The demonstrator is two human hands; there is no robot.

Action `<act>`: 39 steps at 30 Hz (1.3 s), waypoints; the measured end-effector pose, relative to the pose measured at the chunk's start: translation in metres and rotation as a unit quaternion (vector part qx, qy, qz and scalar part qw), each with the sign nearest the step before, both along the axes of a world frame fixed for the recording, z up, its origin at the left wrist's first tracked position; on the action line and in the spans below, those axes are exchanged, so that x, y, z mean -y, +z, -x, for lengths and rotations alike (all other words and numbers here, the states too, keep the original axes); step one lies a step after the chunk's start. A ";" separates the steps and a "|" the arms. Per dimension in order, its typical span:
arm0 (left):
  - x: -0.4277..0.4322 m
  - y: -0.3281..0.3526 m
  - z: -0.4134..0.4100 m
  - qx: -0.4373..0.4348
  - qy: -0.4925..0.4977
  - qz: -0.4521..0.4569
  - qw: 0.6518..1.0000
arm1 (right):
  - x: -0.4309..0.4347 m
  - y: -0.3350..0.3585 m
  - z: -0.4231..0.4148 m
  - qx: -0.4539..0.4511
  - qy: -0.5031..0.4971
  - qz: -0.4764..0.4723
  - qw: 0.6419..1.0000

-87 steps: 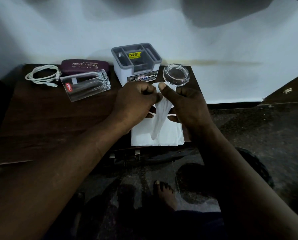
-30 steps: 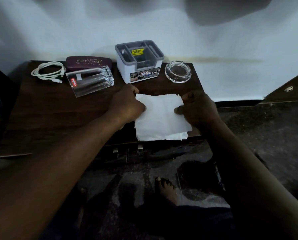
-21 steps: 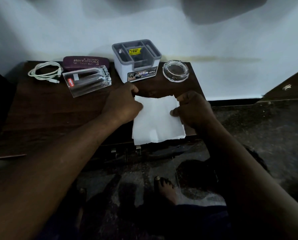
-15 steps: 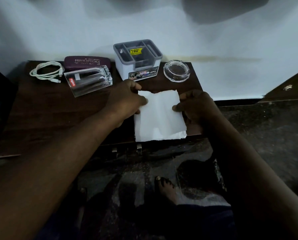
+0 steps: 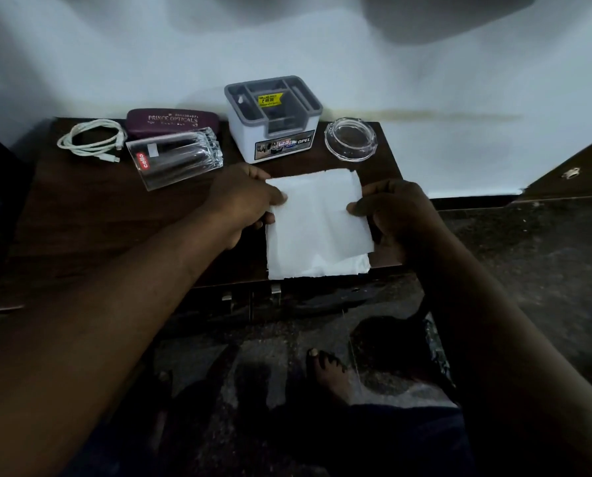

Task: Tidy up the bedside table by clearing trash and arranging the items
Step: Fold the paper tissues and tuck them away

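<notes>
Your left hand [image 5: 243, 197] and right hand [image 5: 396, 215] pinched opposite edges of the white tissue [image 5: 317, 223] at the table's [image 5: 98, 218] near right edge. Behind it stood the organizer [image 5: 273, 118], flanked by a tipped glass [image 5: 177, 156] and an ashtray [image 5: 351, 139]. Farthest left lay the case [image 5: 172, 120] and cable [image 5: 91, 141].

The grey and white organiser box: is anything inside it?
The grey and white plastic organiser box shows a yellow price sticker inside; its compartments look empty, though their depths are too dark to tell.
</notes>
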State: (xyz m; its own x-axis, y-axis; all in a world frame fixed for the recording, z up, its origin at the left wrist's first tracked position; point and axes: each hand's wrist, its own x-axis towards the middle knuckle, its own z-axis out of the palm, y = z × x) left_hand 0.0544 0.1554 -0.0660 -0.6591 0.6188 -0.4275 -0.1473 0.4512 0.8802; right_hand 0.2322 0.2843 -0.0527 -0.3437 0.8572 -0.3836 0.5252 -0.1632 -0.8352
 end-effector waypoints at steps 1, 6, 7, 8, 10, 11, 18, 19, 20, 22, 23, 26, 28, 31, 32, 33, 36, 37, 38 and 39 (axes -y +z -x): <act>0.001 -0.003 0.000 -0.029 -0.009 0.009 0.999 | 0.000 -0.003 0.001 0.015 0.008 0.002 1.000; 0.005 -0.017 0.008 -0.234 -0.090 0.077 0.965 | 0.001 -0.015 0.000 0.117 0.055 -0.098 0.987; 0.006 -0.018 0.007 -0.285 -0.112 0.094 0.947 | 0.004 -0.015 -0.001 0.130 0.062 -0.109 0.984; 0.008 -0.016 0.006 -0.331 -0.129 0.109 0.928 | 0.006 -0.014 -0.002 0.143 0.066 -0.122 0.980; 0.012 -0.012 0.004 -0.408 -0.147 0.147 0.889 | 0.011 -0.007 -0.005 0.170 0.080 -0.160 0.969; 0.014 -0.010 0.004 -0.436 -0.155 0.166 0.871 | 0.011 -0.003 -0.008 0.178 0.085 -0.176 0.964; 0.016 0.000 -0.011 -0.333 -0.207 0.209 0.896 | 0.009 -0.011 -0.011 0.235 0.131 -0.153 0.951; 0.014 -0.002 -0.013 -0.308 -0.196 0.196 0.910 | 0.010 -0.014 -0.010 0.228 0.127 -0.139 0.955; 0.013 -0.003 -0.015 -0.273 -0.182 0.181 0.927 | 0.010 -0.017 -0.008 0.221 0.118 -0.125 0.960; 0.009 -0.007 -0.018 -0.188 -0.141 0.146 0.961 | 0.011 -0.020 -0.006 0.203 0.106 -0.096 0.969; 0.008 -0.007 -0.019 -0.148 -0.116 0.129 0.974 | 0.010 -0.022 -0.006 0.194 0.100 -0.078 0.973; 0.007 -0.004 -0.023 -0.061 -0.071 0.107 0.990 | 0.008 -0.025 -0.004 0.182 0.078 -0.032 0.980; 0.005 -0.001 -0.024 -0.008 -0.063 0.092 0.994 | 0.006 -0.027 -0.003 0.168 0.066 -0.004 0.984; 0.005 0.003 -0.027 0.025 -0.075 0.077 0.994 | 0.004 -0.027 0.002 0.186 0.086 -0.005 0.979; 0.004 0.003 -0.027 0.020 -0.077 0.070 0.994 | 0.004 -0.025 0.004 0.187 0.091 -0.009 0.978; 0.004 0.002 -0.028 0.015 -0.075 0.061 0.995 | 0.004 -0.024 0.006 0.172 0.089 -0.009 0.981; 0.004 0.002 -0.028 0.029 -0.065 0.021 0.997 | 0.003 -0.021 0.009 0.105 0.060 0.019 0.993; 0.003 0.002 -0.028 0.046 -0.057 0.004 0.997 | 0.006 -0.018 0.009 0.067 0.051 0.053 0.995; 0.003 0.004 -0.027 0.065 -0.045 -0.014 0.997 | 0.008 -0.016 0.009 0.021 0.041 0.096 0.994; 0.002 0.006 -0.027 0.079 -0.029 -0.034 0.996 | 0.009 -0.016 0.009 -0.024 0.031 0.132 0.990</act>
